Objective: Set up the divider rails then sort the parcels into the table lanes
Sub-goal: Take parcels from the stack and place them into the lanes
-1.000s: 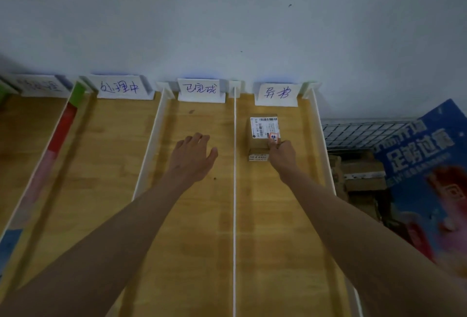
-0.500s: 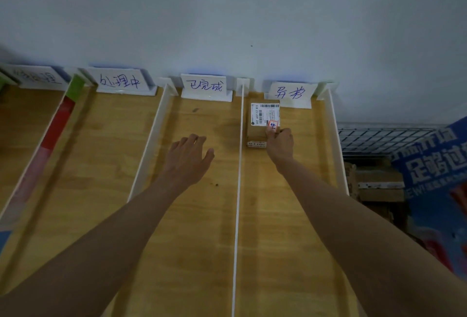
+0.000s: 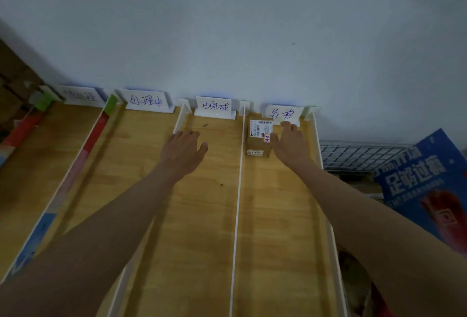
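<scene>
Cardboard parcel (image 3: 260, 138), small and brown with a white shipping label on top, sits on the counter (image 3: 207, 215) in the rightmost lane, centre right of frame, its left side close against the thin white divider rail (image 3: 238, 190) and its far end near the lane card (image 3: 281, 114). My right hand (image 3: 290, 146) lies flat beside it, fingers straight and spread, reaching to the card; thumb side seems to touch the parcel's right face, holding nothing. My left hand (image 3: 183, 151) hovers or rests in the next lane left, fingers loosely spread, grip empty. Judgement: box looks light and stiff, corners firm, label face possibly slick; best taken across its two long sides or nudged flat-handed. Room: open lane runs toward lower frame; outer rail (image 3: 319, 152) bounds the right, wire basket (image 3: 353, 154) just past it. Rails look light, so I would avoid side shoves.
</scene>
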Demonstrator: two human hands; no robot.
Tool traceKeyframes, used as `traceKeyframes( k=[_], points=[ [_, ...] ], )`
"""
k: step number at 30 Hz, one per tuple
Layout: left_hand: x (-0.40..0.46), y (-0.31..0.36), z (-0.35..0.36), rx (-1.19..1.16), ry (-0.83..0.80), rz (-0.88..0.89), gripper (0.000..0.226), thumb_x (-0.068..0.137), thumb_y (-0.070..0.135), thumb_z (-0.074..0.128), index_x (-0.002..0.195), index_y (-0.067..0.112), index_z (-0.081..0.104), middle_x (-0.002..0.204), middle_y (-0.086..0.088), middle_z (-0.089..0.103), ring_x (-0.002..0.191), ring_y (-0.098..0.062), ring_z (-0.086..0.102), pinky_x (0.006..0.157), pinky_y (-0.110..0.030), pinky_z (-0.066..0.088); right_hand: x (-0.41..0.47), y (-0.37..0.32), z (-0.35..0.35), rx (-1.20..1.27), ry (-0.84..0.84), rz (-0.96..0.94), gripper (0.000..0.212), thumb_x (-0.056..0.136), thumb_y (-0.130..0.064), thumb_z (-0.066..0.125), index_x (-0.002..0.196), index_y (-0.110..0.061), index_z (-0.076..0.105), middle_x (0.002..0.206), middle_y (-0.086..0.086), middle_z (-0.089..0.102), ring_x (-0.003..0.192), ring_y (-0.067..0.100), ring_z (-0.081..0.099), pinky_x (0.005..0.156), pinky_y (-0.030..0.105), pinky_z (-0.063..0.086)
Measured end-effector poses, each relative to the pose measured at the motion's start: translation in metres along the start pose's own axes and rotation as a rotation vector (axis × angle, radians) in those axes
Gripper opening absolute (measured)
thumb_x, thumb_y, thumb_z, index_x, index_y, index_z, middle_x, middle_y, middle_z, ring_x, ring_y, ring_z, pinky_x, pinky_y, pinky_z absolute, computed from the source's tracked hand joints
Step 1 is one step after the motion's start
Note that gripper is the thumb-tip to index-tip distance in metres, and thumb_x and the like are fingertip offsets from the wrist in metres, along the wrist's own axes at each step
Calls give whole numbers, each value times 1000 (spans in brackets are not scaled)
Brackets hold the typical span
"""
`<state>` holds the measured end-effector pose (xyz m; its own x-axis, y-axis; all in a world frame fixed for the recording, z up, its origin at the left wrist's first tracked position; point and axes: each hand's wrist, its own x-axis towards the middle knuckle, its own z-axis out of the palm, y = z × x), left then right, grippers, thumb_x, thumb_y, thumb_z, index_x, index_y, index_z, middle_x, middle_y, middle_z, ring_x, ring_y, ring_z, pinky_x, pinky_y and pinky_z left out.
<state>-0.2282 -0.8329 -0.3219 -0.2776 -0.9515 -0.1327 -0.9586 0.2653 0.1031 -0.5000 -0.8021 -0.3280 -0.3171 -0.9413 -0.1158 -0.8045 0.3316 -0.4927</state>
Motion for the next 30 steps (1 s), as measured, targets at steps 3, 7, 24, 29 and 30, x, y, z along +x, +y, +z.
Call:
traceKeyframes(
  k=[3,7,24,29,30],
  points=[
    [-26,-13,-40,24,67,-8,47,101,42,36,134,12,52,135,-9,56,121,-29,52,104,-43,37,-23,-34,-33,-126,28,-143,51,101,-29,43,146,-6,37,149,15,41,138,31,36,115,41,29],
    [-71,-36,-74,60,86,-31,50,102,44,32,139,14,48,140,-8,52,128,-29,48,108,-43,33,-65,-86,-48,-215,39,-260,53,102,-32,41,150,-12,33,156,11,32,145,30,27,120,43,20],
    [-333,-264,-137,106,217,-310,52,101,48,29,140,19,46,147,-3,48,135,-24,43,113,-44,29,-270,-321,39,-192,-23,-529,57,100,-43,40,150,-15,33,153,9,37,141,32,33,117,48,24],
    [-399,-324,-155,131,219,-409,52,102,48,27,142,20,45,145,-4,49,133,-25,45,113,-43,31,-322,-389,73,-177,-60,-589,55,99,-41,41,145,-12,39,146,13,44,135,33,40,111,45,31],
    [-410,-334,-159,146,214,-416,51,102,46,27,139,18,48,142,-6,51,129,-27,47,110,-44,33,-330,-402,79,-178,-71,-603,53,99,-41,41,144,-11,41,145,13,46,134,33,41,111,45,32]
  ],
)
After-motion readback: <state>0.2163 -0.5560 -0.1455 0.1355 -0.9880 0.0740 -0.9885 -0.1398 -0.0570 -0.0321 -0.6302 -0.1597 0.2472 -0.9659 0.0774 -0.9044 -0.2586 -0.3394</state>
